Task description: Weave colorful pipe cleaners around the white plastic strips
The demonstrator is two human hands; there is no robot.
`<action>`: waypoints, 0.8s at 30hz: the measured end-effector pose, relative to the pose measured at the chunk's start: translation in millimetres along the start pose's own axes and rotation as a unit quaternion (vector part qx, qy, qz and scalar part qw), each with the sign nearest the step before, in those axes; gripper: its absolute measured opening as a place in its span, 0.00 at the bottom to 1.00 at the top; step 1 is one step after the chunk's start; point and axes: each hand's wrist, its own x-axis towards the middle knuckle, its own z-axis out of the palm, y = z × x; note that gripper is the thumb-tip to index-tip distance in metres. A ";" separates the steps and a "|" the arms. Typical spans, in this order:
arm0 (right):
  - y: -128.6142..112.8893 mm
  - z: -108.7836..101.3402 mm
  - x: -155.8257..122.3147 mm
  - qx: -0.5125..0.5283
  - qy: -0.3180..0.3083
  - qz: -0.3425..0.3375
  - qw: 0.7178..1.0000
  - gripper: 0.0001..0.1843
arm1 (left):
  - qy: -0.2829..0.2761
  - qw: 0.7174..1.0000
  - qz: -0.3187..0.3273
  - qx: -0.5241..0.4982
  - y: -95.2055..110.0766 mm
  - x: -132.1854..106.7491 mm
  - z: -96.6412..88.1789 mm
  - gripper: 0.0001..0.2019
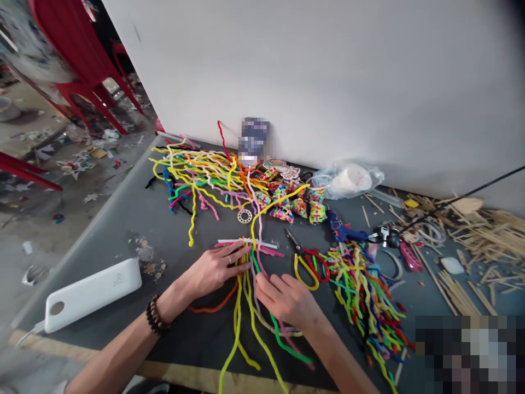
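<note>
Fuzzy pipe cleaners, mostly yellow (254, 323) with some green, pink and orange, run from a crosswise white stick (268, 244) toward the table's front edge. A pink stick (273, 251) lies along it. My left hand (219, 268), wearing a ring and a beaded bracelet, holds the bundle just below the sticks; its thumb is hidden. My right hand (285, 295) is closed around a green pipe cleaner (255, 260), with a pink one (260, 268) beside it. One yellow and one pale pink strand stretch up beyond the sticks. Scissors (303, 262) with red and yellow handles lie right of my hands.
Behind lie a pipe cleaner pile (200, 169), patterned bundles (283, 200) and a bagged white roll (353, 179). To the right are a blue glue gun (344, 227), cut scraps (365, 295) and wooden sticks (492, 235). A white power bank (94, 295) sits left.
</note>
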 end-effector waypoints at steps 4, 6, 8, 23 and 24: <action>12.4 -8.7 3.5 0.011 -0.069 -0.063 0.996 0.10 | -0.007 1.000 -0.004 0.013 0.4 -0.3 0.5 0.38; 12.4 -9.1 5.1 0.018 -0.089 -0.056 0.994 0.10 | -0.007 1.000 -0.004 0.012 1.0 -0.5 0.8 0.37; 9.8 -7.8 7.2 -0.004 -0.087 -0.046 0.995 0.14 | -0.001 1.000 -0.003 0.010 2.0 -0.6 1.2 0.36; 15.4 20.4 28.7 0.188 0.018 0.239 0.952 0.09 | -0.014 0.999 0.003 0.033 7.9 4.8 -5.0 0.27; 18.3 21.8 31.6 0.223 0.014 0.282 0.933 0.08 | -0.021 0.999 0.003 0.041 10.0 6.2 -6.6 0.25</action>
